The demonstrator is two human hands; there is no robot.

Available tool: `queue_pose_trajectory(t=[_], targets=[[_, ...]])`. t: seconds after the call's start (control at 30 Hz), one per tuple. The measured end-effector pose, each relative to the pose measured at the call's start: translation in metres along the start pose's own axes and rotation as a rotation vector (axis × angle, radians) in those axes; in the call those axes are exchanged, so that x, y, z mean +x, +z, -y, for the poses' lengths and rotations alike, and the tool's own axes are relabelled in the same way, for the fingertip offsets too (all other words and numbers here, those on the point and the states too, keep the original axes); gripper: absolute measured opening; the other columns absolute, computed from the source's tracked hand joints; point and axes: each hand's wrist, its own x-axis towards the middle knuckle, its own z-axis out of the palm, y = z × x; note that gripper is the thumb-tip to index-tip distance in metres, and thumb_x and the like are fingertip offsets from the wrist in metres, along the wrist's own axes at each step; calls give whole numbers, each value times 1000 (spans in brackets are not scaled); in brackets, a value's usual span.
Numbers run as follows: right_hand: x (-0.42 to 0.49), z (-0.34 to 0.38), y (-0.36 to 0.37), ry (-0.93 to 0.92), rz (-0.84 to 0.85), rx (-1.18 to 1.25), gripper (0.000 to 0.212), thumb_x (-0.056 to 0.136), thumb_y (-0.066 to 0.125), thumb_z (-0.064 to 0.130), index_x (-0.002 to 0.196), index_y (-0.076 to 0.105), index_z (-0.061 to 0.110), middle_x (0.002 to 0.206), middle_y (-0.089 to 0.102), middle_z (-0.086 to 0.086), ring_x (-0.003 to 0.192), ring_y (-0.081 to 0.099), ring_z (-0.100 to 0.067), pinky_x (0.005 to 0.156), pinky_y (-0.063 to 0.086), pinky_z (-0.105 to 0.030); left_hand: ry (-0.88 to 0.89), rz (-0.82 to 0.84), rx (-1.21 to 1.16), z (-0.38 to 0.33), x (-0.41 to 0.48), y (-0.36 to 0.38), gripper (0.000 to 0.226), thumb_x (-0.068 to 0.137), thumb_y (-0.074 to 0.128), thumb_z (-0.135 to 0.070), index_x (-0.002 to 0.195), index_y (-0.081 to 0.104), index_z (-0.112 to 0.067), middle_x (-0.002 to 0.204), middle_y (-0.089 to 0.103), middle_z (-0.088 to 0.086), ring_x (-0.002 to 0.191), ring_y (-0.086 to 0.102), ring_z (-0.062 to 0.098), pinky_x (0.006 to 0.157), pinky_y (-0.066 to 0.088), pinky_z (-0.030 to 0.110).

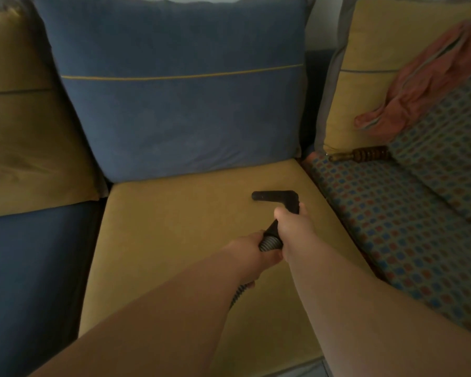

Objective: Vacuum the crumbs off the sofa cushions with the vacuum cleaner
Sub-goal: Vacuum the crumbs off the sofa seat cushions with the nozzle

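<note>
A black vacuum nozzle (273, 196) lies flat on the yellow seat cushion (161, 240), near its back right corner. My right hand (294, 229) grips the black tube just behind the nozzle. Behind it, my left hand (252, 254) is closed around the ribbed grey hose (268, 244), which runs down under my left forearm. No crumbs are visible on the cushion in this dim light.
A blue back cushion (174, 85) stands behind the yellow seat. A blue seat cushion (30, 281) lies to the left. To the right is a checked seat cushion (392, 227) with a wooden object (365, 153) and a pink cloth (424, 85) against a yellow back cushion (365, 63).
</note>
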Motion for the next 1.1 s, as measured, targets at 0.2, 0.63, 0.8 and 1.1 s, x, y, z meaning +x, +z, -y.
queue_pose_trajectory(t=[0.2, 0.63, 0.8, 1.1], targets=[[18, 10, 22, -12, -32, 3, 78, 86, 59, 29, 148, 17, 49, 128, 52, -6, 96, 60, -31, 84, 55, -51, -35, 7, -4, 0, 26, -16, 54, 93, 58, -44, 141, 39, -28, 75, 52, 3, 58, 53, 17, 52, 53, 29], [13, 41, 120, -6, 70, -13, 78, 83, 56, 27, 146, 19, 52, 121, 54, -6, 91, 61, -33, 77, 57, -50, -77, -57, -21, 42, 36, -108, 48, 91, 58, -49, 133, 44, -30, 76, 57, 4, 47, 56, 14, 48, 54, 26], [-1, 42, 166, -3, 128, -81, 79, 82, 57, 28, 147, 18, 51, 123, 53, -6, 90, 61, -32, 74, 57, -47, -114, -102, -69, 75, 24, -140, 36, 89, 59, -50, 119, 48, -34, 74, 59, 3, 41, 56, 11, 47, 54, 25], [-11, 28, 181, -44, 199, -171, 75, 82, 55, 28, 147, 23, 45, 123, 56, -6, 93, 61, -30, 81, 56, -46, -120, -140, -73, 96, 9, -143, 32, 84, 59, -55, 109, 47, -39, 73, 61, 1, 42, 56, 9, 46, 54, 25]])
